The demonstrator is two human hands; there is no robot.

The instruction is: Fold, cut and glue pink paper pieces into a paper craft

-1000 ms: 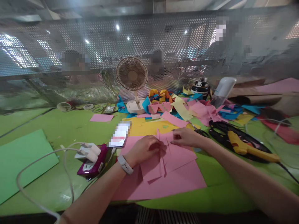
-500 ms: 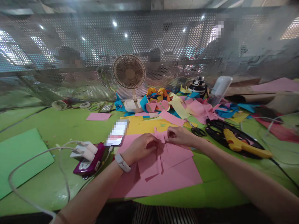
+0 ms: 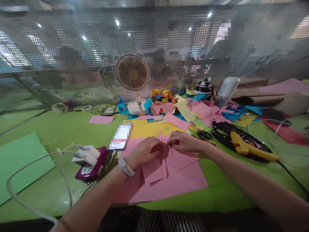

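Note:
Pink paper [image 3: 183, 183] lies in overlapping sheets in front of me. A folded pink piece [image 3: 154, 169] rests on top, with a narrow raised strip [image 3: 164, 166] running along it. My left hand [image 3: 148, 150], a pale watch band on its wrist, is closed at the left of this strip, its fingertips pinching the paper. From the right, my right hand [image 3: 182, 141] pinches the pink paper close to the left fingertips. A thin dark line shows below its fingers; I cannot tell whether it is an edge or a shadow.
A phone [image 3: 122, 137] and a purple power strip [image 3: 93, 166] with chargers lie left. Black scissors [image 3: 204, 133] and a yellow glue gun [image 3: 251, 148] on a black tray [image 3: 218, 140] lie right. Behind stand a fan [image 3: 132, 72] and coloured paper scraps [image 3: 184, 109].
My right hand has shifted slightly left, nearer the left fingertips. My left hand stays at the pink paper. The view has moved a little.

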